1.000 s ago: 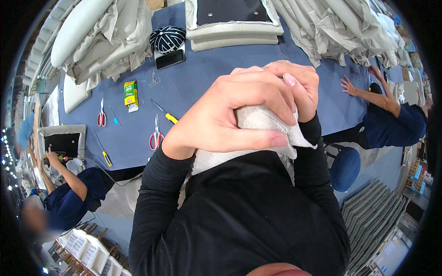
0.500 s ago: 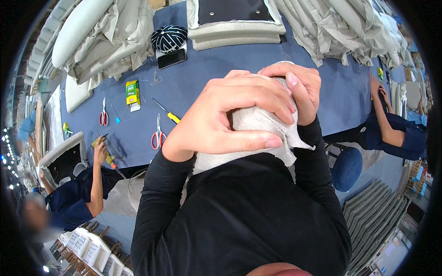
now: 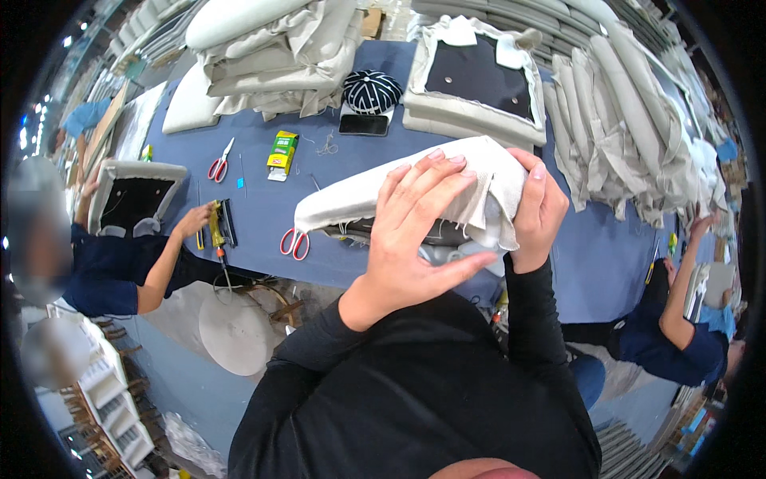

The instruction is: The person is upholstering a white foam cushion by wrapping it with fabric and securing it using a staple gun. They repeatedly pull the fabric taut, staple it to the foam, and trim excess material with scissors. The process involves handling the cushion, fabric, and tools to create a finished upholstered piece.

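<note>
The person's left hand [image 3: 415, 239] lies on a cream fabric cushion cover [image 3: 415, 191], fingers [image 3: 435, 172] spread and pressing its top edge. The right hand [image 3: 538, 211] is wrapped around the bunched end beside them. The cover is held up above the blue counter [image 3: 263, 207]. It looks like the step of pulling fabric tight. Next, both hands need a firm, even tug. Red scissors [image 3: 294, 242] lie below the left fingers.

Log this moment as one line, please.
left hand: flat on cream fabric cover | right hand: gripping its folded end | blue table: red-handled scissors beside cover
</note>
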Demonstrator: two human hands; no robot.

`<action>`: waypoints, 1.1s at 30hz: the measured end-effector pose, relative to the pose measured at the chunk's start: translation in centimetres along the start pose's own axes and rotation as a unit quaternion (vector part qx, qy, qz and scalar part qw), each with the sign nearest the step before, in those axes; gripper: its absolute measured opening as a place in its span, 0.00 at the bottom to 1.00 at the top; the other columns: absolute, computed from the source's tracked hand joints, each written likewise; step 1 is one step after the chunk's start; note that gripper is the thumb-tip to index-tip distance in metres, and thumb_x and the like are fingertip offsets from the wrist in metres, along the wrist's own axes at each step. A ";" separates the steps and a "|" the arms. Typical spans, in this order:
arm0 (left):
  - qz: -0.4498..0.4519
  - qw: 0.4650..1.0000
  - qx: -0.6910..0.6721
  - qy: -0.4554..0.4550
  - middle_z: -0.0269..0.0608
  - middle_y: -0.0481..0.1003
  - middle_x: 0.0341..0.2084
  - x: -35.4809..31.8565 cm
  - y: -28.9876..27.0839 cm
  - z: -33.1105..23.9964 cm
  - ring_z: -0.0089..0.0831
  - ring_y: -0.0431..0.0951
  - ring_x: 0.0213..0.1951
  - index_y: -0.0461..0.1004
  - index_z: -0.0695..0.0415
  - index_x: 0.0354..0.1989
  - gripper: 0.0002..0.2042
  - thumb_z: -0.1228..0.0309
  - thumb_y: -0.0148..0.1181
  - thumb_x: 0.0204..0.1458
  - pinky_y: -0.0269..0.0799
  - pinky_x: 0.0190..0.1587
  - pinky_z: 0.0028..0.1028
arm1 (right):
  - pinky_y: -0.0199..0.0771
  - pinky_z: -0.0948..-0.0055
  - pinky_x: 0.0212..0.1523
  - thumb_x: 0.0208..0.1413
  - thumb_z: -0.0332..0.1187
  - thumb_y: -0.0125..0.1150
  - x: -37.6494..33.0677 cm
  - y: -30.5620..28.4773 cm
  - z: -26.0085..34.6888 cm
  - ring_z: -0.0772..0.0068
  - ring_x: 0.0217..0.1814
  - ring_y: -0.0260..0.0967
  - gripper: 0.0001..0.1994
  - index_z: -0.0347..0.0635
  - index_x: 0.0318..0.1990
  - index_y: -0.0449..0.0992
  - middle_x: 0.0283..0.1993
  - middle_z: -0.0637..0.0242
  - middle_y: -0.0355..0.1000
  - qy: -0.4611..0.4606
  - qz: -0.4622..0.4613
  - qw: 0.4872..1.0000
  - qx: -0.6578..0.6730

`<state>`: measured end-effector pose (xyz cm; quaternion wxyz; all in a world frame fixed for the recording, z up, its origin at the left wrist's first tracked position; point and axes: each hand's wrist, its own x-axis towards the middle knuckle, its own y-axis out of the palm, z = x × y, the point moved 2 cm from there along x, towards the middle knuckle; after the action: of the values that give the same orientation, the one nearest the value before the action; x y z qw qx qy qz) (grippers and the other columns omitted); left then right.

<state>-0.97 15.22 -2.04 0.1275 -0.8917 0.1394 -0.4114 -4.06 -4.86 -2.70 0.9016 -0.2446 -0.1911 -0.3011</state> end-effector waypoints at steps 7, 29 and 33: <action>-0.098 0.989 -0.105 -0.025 0.46 0.87 0.53 -0.5 1.0 1.6 0.48 0.81 0.65 0.89 0.56 0.50 0.12 0.73 0.74 0.57 0.67 0.69 0.47 | 0.76 0.66 0.61 0.76 0.35 0.51 -0.5 -0.6 0.9 0.60 0.57 0.82 0.18 0.29 0.55 0.83 0.53 0.50 0.84 -0.027 0.072 0.995 0.060; -0.232 0.955 -0.140 -0.117 0.40 0.81 0.44 1.8 1.3 2.9 0.30 0.79 0.41 0.78 0.59 0.35 0.08 0.87 0.68 0.56 0.78 0.52 0.29 | 0.79 0.68 0.63 0.73 0.32 0.65 -0.2 -0.4 3.5 0.66 0.58 0.85 0.12 0.31 0.52 0.88 0.52 0.54 0.88 -0.094 0.034 0.990 0.100; -0.194 0.978 0.079 0.007 0.45 0.81 0.47 0.0 1.3 2.1 0.35 0.80 0.40 0.82 0.60 0.44 0.18 0.88 0.63 0.42 0.78 0.42 0.29 | 0.79 0.69 0.62 0.73 0.32 0.66 0.9 1.9 3.3 0.69 0.57 0.85 0.13 0.32 0.54 0.88 0.52 0.55 0.88 -0.090 -0.004 0.993 0.076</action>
<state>0.43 14.21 -3.85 0.1145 -0.8859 -0.0680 -0.4443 -2.85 -2.10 -0.21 0.8954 -0.2009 -0.2951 -0.2661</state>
